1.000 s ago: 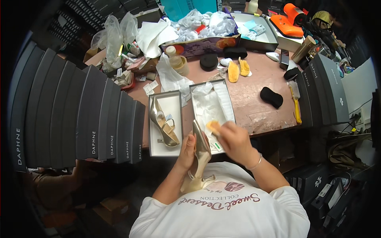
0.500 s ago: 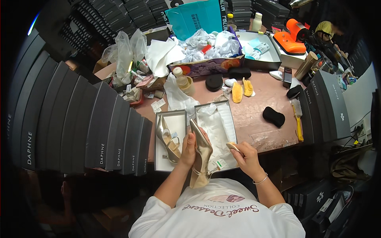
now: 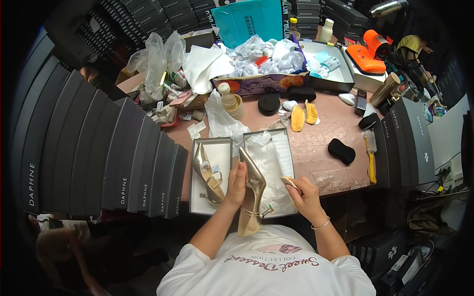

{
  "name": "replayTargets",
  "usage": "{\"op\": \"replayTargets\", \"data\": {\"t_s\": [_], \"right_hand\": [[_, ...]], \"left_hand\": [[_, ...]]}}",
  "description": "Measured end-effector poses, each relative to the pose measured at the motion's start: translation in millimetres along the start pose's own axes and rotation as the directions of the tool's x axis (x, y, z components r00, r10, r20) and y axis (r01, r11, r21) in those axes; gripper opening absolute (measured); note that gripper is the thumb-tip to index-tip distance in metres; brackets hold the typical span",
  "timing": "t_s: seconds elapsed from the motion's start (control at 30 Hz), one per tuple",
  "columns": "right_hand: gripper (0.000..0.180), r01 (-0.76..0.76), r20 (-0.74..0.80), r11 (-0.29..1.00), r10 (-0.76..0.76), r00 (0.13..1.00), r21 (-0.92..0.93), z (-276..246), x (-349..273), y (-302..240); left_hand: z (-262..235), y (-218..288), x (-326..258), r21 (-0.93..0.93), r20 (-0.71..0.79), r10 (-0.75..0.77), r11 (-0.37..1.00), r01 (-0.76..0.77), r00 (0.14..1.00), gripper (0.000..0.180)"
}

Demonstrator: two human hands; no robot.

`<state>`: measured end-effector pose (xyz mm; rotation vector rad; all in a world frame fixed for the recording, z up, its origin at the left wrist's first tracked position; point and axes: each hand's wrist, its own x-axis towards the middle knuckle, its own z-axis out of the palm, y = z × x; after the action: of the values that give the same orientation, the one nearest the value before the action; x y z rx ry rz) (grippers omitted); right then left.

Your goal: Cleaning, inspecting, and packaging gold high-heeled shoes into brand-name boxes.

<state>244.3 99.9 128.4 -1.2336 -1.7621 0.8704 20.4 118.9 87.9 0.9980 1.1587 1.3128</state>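
The fingers of the left hand (image 3: 236, 190) are wrapped around a gold heeled shoe (image 3: 255, 190), its pointed toe aimed toward the far side and its heel end nearest the wearer's white shirt (image 3: 266, 264). The fingers of the right hand (image 3: 307, 196), to the right and apart from the shoe, are curled, pinching a small tan pad (image 3: 288, 182). The shoe is held up at the near edge of the pinkish table (image 3: 323, 129), in front of a grey-rimmed box (image 3: 290, 154) lined with white paper (image 3: 266, 153). Just left of that, a matching shoe (image 3: 203, 165) lies in a shallow white-lined tray (image 3: 223, 149). Farther right are a black sponge (image 3: 341, 151) and a yellow-handled brush (image 3: 371, 158). Beyond the box lie yellow pads (image 3: 297, 119) and a round black object (image 3: 269, 104); at the far side, a carton (image 3: 261, 85) overflows with crumpled plastic (image 3: 274, 52). Dark shoeboxes (image 3: 114, 158) stand in a row at left, and more dark boxes (image 3: 409, 143) stand at right.
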Motion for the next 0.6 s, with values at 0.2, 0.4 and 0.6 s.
{"op": "replayTargets", "data": {"t_s": [0.2, 0.4, 0.6], "right_hand": [[0.015, 0.053, -0.231, 0.993, -0.076, 0.970, -0.104, -15, 51, 37], [0.022, -0.051, -0.264, 0.986, 0.008, 0.964, -0.159, 5, 105, 126], [0.032, 0.028, -0.174, 0.906, -0.111, 0.978, -0.423, 25, 141, 159]], "left_hand": [[-10, -15, 2, -0.320, 0.049, -0.113, 0.939, 0.123, 0.992, 0.053], [4, -8, 3, -0.327, 0.094, -0.180, 0.924, 0.201, 0.979, 0.055], [-2, -37, 12, -0.363, 0.138, -0.222, 0.896, 0.257, 0.965, 0.056]]}}
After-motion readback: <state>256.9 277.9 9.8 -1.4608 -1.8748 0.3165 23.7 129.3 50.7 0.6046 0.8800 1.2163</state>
